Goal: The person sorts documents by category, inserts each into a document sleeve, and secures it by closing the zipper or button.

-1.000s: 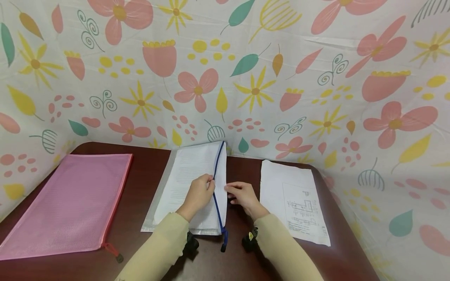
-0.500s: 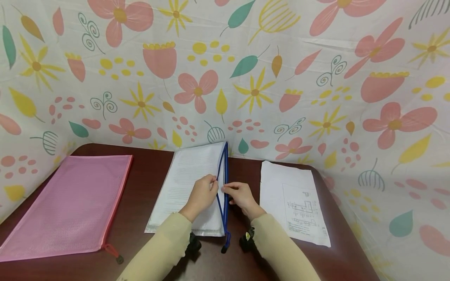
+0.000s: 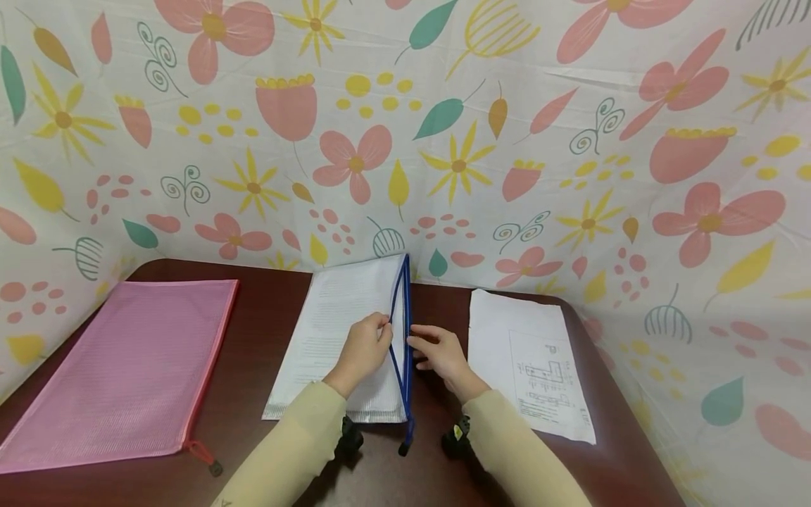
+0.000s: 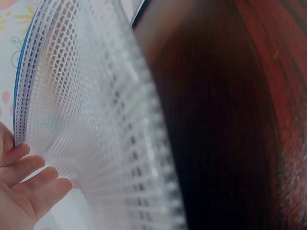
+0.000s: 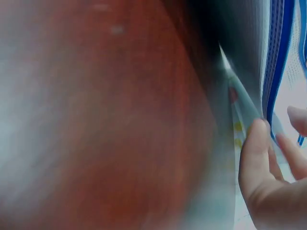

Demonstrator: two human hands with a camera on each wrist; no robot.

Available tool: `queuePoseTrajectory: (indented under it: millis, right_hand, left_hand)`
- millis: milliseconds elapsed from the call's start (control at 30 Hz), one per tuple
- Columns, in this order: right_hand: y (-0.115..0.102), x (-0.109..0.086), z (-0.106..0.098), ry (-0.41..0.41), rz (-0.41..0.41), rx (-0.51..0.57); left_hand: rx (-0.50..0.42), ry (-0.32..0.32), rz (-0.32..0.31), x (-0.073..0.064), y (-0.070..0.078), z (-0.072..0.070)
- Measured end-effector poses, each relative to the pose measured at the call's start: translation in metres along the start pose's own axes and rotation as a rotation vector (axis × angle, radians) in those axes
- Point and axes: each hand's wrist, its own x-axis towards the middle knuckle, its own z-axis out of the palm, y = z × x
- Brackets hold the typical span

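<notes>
A clear mesh zip pouch [image 3: 317, 345] with a blue zipper stands upright to lying back in the middle of the table, printed paper showing through it. Its mouth gapes along the right side. My left hand [image 3: 364, 352] pinches the near zipper edge and bows it leftward; in the left wrist view, the fingers [image 4: 36, 184] lie along the mesh. On the other zipper edge [image 3: 408, 317], my right hand [image 3: 443, 355] has its thumb and fingertips. The right wrist view shows that blue edge [image 5: 280, 62] running down between thumb and finger.
At the left lies a pink mesh zip pouch [image 3: 139, 359] with a red zipper. A white sheet with a printed drawing [image 3: 529, 366] rests at the right. Behind the dark wood table [image 3: 437, 451] hangs a flower-patterned cloth [image 3: 380, 141].
The pouch's mouth has spread and its far blue edge has come into view. The pouch has shifted slightly right. My right fingers have moved from the white sheet inside the mouth to that edge.
</notes>
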Motion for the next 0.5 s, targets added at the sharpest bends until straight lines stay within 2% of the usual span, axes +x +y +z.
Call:
queuePoseTrajectory:
  millis: [100,367,433,500]
  right_hand:
    - [0.002,-0.01,-0.005,-0.129,0.045,0.035]
    - [0.005,-0.044,-0.016,-0.673,0.204,0.172]
    - [0.007,-0.05,-0.017,-0.774,0.224,0.182]
    - [0.008,-0.055,-0.018,-0.833,0.236,0.168]
  left_hand:
    - [-0.001,0.009,-0.004,0.002,-0.002,0.0]
    - [0.008,0.016,0.003,0.004,-0.005,0.002]
    - [0.005,0.013,0.004,0.004,-0.005,0.003]
    - [0.001,0.007,0.001,0.004,-0.006,0.004]
